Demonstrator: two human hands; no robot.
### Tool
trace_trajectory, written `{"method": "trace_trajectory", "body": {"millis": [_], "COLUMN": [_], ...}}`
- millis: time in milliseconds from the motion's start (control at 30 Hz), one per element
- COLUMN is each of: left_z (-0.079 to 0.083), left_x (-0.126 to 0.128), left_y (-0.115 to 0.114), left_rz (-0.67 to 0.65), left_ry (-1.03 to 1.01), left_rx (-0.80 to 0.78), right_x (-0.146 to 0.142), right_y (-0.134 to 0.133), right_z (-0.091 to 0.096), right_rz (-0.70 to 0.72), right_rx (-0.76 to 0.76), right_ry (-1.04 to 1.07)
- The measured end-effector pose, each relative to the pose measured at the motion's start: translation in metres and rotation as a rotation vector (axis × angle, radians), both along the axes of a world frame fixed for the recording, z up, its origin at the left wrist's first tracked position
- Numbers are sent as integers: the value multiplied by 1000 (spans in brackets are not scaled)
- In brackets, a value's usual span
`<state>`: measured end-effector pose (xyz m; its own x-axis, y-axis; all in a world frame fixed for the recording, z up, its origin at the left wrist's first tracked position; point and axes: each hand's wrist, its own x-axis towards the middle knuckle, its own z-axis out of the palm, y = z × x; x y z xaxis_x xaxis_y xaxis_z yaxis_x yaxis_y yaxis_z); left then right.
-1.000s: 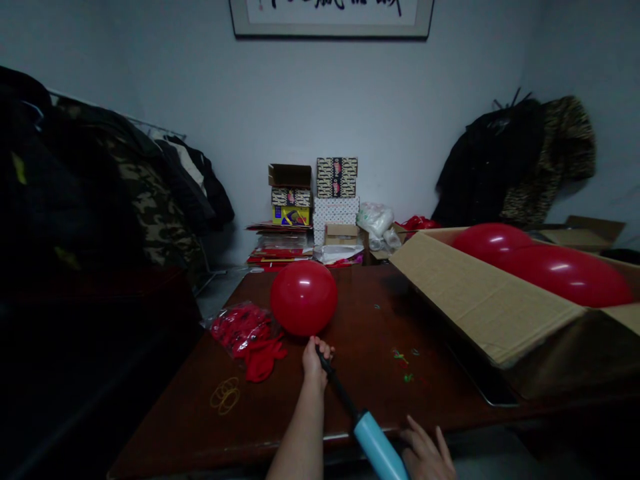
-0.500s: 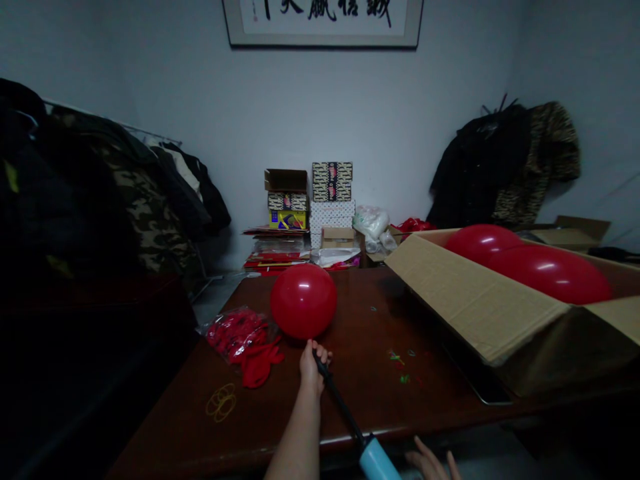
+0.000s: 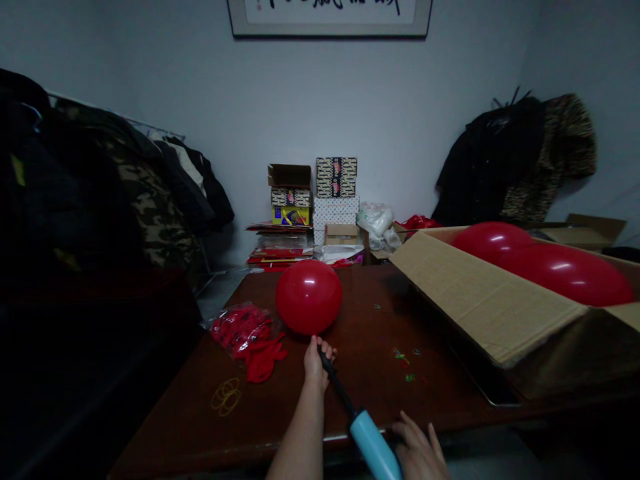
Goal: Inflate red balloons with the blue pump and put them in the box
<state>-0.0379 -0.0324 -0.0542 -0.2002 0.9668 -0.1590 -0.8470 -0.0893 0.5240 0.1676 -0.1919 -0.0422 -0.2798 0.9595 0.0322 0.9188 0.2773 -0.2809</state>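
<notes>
A round, inflated red balloon (image 3: 309, 297) stands above my left hand (image 3: 316, 361), whose fingers are closed around its neck. The black front end of a hand pump (image 3: 376, 445) runs into the same hand. From there the pump slants down to the right, and its light-blue barrel leaves the view at the bottom. My right hand (image 3: 419, 451) is beside the lower end of the barrel, fingers stretched out and apart. Whether it touches the barrel is hard to tell. The pump's far end is cut off by the frame, and the balloon's mouth is hidden in my left fingers.
Left of the balloon lie a clear bag of uninflated red balloons (image 3: 242, 328) and yellow rings (image 3: 226, 397). Small coloured bits (image 3: 403, 359) are scattered on the brown table (image 3: 365, 333). An open cardboard box (image 3: 480, 293) with large inflated red balloons (image 3: 570, 270) occupies the right side.
My right hand has come up and left, closer to the pump's barrel. More of the blue barrel shows. The view has shifted slightly; my left hand still grips the balloon's neck.
</notes>
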Motion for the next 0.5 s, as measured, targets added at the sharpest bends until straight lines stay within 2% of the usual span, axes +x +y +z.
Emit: {"method": "trace_trajectory", "body": {"millis": [233,500], "left_z": [2,1], "left_x": [1,0], "left_y": [0,4], "left_rz": [16,14], "left_ry": [23,28], "left_rx": [-11,-23], "right_x": [-23,-54], "right_y": [18,40], "right_z": [25,49], "right_rz": [16,-5], "right_rx": [-45,36], "right_ry": [40,85]}}
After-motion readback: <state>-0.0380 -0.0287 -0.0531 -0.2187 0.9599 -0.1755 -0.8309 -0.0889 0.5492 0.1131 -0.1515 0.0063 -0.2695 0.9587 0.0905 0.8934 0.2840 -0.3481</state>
